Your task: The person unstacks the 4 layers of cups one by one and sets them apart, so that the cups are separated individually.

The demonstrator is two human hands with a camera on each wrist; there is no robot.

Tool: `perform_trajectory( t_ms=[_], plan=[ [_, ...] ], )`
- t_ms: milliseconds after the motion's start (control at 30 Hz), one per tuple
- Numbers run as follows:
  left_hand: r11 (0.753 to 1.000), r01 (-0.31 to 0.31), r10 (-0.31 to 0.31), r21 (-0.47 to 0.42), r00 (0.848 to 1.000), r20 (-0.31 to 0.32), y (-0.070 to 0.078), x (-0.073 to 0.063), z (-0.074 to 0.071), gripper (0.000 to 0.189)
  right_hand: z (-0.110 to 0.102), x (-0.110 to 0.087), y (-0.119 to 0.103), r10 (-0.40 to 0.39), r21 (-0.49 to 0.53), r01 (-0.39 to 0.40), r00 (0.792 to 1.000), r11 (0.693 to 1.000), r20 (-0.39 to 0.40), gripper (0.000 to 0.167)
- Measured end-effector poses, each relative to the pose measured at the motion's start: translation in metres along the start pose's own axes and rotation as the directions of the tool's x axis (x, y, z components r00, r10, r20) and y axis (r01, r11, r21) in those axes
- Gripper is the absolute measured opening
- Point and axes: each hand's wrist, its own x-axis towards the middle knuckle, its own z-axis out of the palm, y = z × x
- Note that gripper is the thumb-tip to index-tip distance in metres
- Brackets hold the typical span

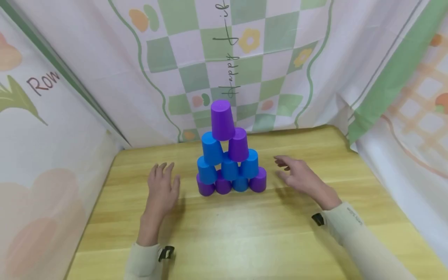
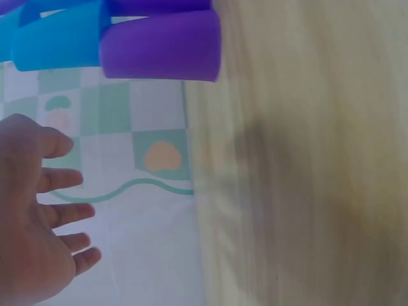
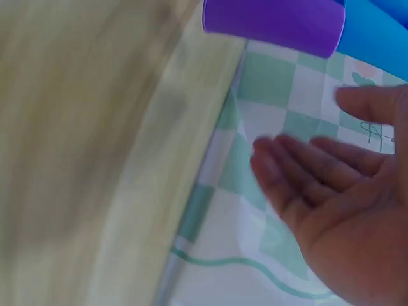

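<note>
A pyramid of upside-down purple and blue cups stands in the middle of the table, four tiers high. One purple cup (image 1: pixel 222 120) tops it, over a blue cup (image 1: pixel 212 148) and a second purple cup (image 1: pixel 238 145). Blue cups make up the tier below, and the bottom row mixes purple with blue. To the left of the stack, my left hand (image 1: pixel 162 190) is held with fingers spread, touching nothing. My right hand (image 1: pixel 299 177) hovers on the other side, fingers relaxed and apart from the cups. A bottom purple cup (image 2: pixel 162 44) shows in the left wrist view.
The wood-grain table (image 1: pixel 217 241) spreads out around the stack. Behind it hangs a white curtain (image 1: pixel 189 50) with green checks and lettering. More printed cloth (image 1: pixel 45 155) flanks the left side, and a green-edged curtain (image 1: pixel 392 77) the right.
</note>
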Motion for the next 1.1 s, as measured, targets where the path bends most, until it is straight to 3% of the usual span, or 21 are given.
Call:
perform_trajectory(
  t_ms=[133, 267, 333, 433, 533, 600, 700, 800, 1000, 1100],
  plan=[
    [0.990, -0.010, 0.002, -0.138, 0.998, -0.062, 0.008, 0.001, -0.006, 0.051, 0.012, 0.004, 0.000, -0.006, 0.131, -0.004, 0.997, 0.991, 0.078, 0.067],
    [0.970, -0.038, 0.002, -0.241, 0.989, -0.151, 0.022, 0.002, -0.015, 0.053, 0.023, 0.010, -0.002, 0.019, 0.163, -0.038, 0.993, 0.986, 0.117, 0.087],
    [0.958, -0.082, 0.023, -0.274, 0.977, -0.214, 0.029, 0.003, -0.020, 0.052, 0.027, 0.013, -0.004, 0.033, 0.177, -0.054, 0.992, 0.983, 0.120, 0.092],
    [0.931, -0.182, 0.075, -0.318, 0.944, -0.321, 0.043, 0.008, -0.025, 0.050, 0.031, 0.015, -0.005, 0.040, 0.200, -0.064, 0.992, 0.978, 0.121, 0.092],
    [0.885, -0.306, 0.147, -0.352, 0.899, -0.413, 0.063, 0.017, -0.030, 0.050, 0.035, 0.015, -0.005, 0.037, 0.241, -0.066, 0.991, 0.968, 0.126, 0.084],
    [0.854, -0.369, 0.185, -0.366, 0.874, -0.448, 0.080, 0.024, -0.034, 0.051, 0.037, 0.016, -0.005, 0.039, 0.257, -0.072, 0.990, 0.964, 0.133, 0.077],
    [0.821, -0.431, 0.239, -0.374, 0.855, -0.461, 0.106, 0.036, -0.041, 0.054, 0.038, 0.016, -0.005, 0.028, 0.262, -0.063, 0.991, 0.963, 0.135, 0.065],
    [0.817, -0.431, 0.254, -0.383, 0.865, -0.432, 0.129, 0.048, -0.046, 0.058, 0.040, 0.016, -0.005, 0.015, 0.250, -0.048, 0.991, 0.967, 0.129, 0.054],
    [0.832, -0.323, 0.178, -0.451, 0.925, -0.334, 0.166, 0.065, -0.050, 0.074, 0.043, 0.015, -0.005, 0.029, 0.264, -0.065, 0.990, 0.962, 0.137, 0.046],
    [0.834, -0.276, 0.139, -0.478, 0.943, -0.302, 0.179, 0.071, -0.047, 0.081, 0.044, 0.014, -0.004, 0.039, 0.268, -0.075, 0.990, 0.960, 0.135, 0.045]
  ],
)
